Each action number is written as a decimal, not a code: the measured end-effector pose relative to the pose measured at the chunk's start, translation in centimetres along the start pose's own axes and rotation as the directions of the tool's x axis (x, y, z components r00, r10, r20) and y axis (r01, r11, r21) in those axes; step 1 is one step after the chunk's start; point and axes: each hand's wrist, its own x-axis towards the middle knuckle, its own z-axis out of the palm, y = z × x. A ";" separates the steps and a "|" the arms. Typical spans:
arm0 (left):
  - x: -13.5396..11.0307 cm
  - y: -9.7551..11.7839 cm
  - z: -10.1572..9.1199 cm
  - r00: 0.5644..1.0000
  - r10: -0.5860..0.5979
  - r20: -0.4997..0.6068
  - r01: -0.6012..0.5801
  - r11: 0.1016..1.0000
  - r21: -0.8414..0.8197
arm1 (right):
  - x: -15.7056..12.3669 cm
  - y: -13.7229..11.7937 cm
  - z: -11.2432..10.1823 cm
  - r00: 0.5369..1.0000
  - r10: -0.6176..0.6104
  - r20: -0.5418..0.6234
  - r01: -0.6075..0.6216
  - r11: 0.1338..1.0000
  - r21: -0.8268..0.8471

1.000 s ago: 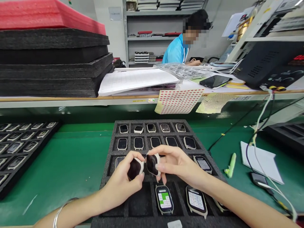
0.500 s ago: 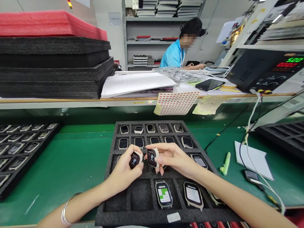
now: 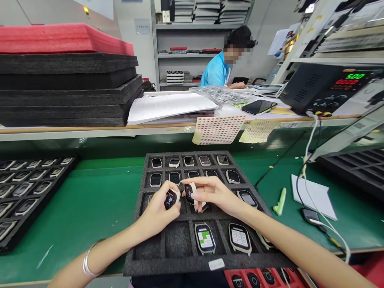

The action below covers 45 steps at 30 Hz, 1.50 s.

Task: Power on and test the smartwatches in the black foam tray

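Observation:
My left hand (image 3: 160, 203) is closed on a smartwatch body (image 3: 171, 199) with a pale case and a lit dark screen. In my right hand (image 3: 214, 195) is a second smartwatch body (image 3: 190, 193), pinched between thumb and fingers, its screen lit too. The two watches are held side by side, slightly apart, above a black foam tray (image 3: 177, 264). Several more strapless watches sit in the tray's compartments. One near the front, a watch with a green and white screen (image 3: 205, 239), lies face up beside another watch with a white grid on its screen (image 3: 239, 239). My hands hide part of the middle row.
At the left lies another foam tray of watches (image 3: 25, 206). Stacked foam trays (image 3: 66, 88), papers (image 3: 171, 106) and a phone (image 3: 258, 107) rest on the shelf. A power supply (image 3: 327, 90) stands right, its cables (image 3: 306, 168) hanging down. Beyond, a person (image 3: 216, 70) sits working.
The camera view has shifted slightly, showing more of the red tray at the bottom. The right-hand watch has turned a little more edge-on. Both hands still hold their watches.

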 end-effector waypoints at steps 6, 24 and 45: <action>-0.1 -0.5 0.1 0.998 -0.064 0.028 0.066 0.995 -0.076 | 0.1 -0.2 0.3 0.999 -0.018 0.035 0.018 1.000 -0.008; -0.5 0.0 0.0 0.998 0.043 -0.042 -0.042 0.999 0.015 | 0.1 0.0 0.7 0.999 -0.038 0.008 0.038 0.998 -0.059; -0.5 -0.1 0.3 0.996 -0.070 0.052 0.071 0.997 -0.027 | -0.5 -0.3 0.2 0.997 0.064 0.050 -0.068 0.995 0.079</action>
